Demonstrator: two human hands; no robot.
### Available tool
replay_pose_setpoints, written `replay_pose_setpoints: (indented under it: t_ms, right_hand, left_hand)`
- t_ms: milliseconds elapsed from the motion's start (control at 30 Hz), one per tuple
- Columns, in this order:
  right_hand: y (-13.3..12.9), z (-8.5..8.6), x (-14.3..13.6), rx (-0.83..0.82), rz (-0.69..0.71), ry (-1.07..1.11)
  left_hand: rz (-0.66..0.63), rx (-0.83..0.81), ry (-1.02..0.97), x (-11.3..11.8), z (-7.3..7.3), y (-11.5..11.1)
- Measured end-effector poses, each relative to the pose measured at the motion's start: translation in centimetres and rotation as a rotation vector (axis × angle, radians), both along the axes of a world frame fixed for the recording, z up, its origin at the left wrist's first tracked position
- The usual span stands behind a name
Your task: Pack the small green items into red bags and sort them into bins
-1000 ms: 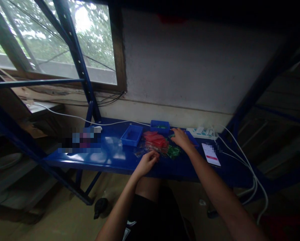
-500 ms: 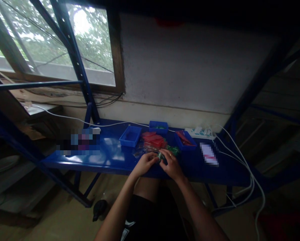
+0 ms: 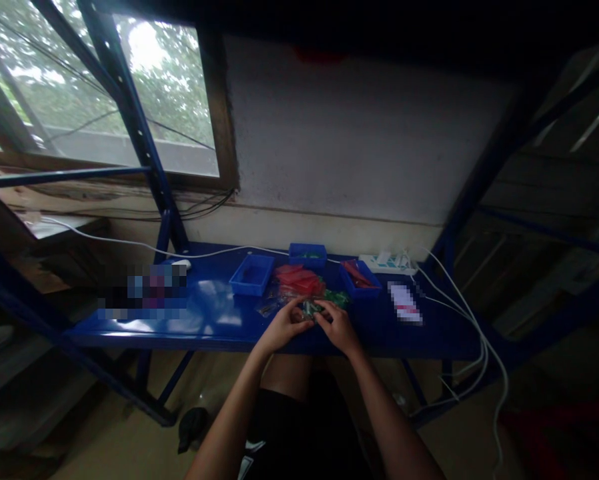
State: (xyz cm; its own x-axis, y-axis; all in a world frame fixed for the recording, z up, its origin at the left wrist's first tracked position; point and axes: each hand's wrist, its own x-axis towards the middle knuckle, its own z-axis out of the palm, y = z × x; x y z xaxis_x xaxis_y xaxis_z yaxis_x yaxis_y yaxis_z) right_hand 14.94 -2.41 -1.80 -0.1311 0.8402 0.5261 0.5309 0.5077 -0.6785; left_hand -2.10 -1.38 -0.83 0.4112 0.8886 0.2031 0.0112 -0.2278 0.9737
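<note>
Head view: near the bench's [image 3: 212,320] front edge, the left hand [image 3: 285,325] and right hand [image 3: 337,325] grip a small green-and-clear packet [image 3: 309,309] between curled fingers. From it, green packets [image 3: 336,299] lie at two o'clock, red packets [image 3: 299,280] just beyond at twelve, the phone [image 3: 404,303] at three. Blue trays sit farther off: left tray [image 3: 252,276] at ten, right tray [image 3: 361,280] at two, back tray [image 3: 307,255] at twelve.

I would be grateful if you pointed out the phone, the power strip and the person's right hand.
phone [image 3: 405,303]: head view, its screen
power strip [image 3: 390,265]: head view, its top
right hand [image 3: 339,328]: head view, its back
</note>
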Motion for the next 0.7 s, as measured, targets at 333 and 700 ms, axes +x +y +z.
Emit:
replay_pose_setpoints:
  t_ms: [333,700]
  right_hand:
    - [-0.16,0.17,0.0,-0.018,0.036,0.074]
    - [-0.2,0.06,0.3,-0.023,0.047,0.129]
  left_hand:
    - [0.009,-0.005,-0.003,-0.11,-0.27,0.14]
    - [0.015,-0.005,-0.063,-0.06,-0.69,0.5]
